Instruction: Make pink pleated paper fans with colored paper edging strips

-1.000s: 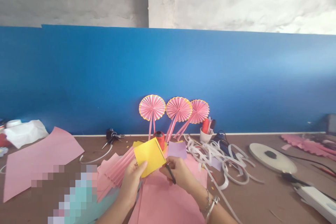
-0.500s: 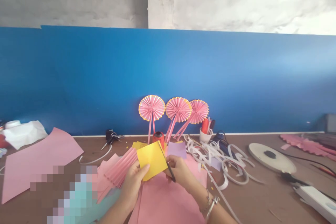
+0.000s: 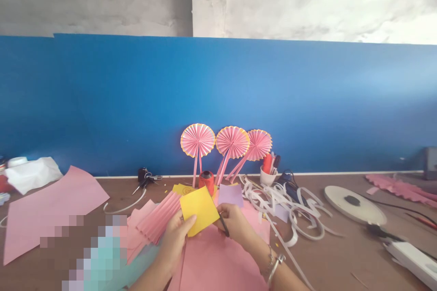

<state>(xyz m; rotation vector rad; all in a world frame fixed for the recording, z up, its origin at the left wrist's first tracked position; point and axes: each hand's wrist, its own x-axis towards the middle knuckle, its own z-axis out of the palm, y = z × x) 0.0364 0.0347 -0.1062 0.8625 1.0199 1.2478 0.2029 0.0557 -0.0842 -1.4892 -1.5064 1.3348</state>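
Note:
A square of yellow paper [image 3: 200,209] is pinched in my left hand [image 3: 177,235], thumb on top near its lower left edge. My right hand [image 3: 236,223] is closed round the dark handles of a pair of scissors [image 3: 223,226] at the paper's right side. The blades are hidden behind the yellow paper, so I cannot tell how far apart they are. Below both hands lie large pink paper sheets [image 3: 218,263]. Beside my left hand are accordion-folded pink papers [image 3: 159,218].
Three pink pleated paper rosettes [image 3: 197,140] lean on the blue partition [image 3: 136,100]. A red spool [image 3: 206,181], a white cup of pens [image 3: 267,176] and tangled white strips [image 3: 290,213] lie beyond my hands. Keys [image 3: 147,177] lie left, a white disc [image 3: 355,204] right.
The scissors' blade, seen along the paper's right edge before, is now out of sight behind the paper. The yellow paper and both hands have shifted very slightly.

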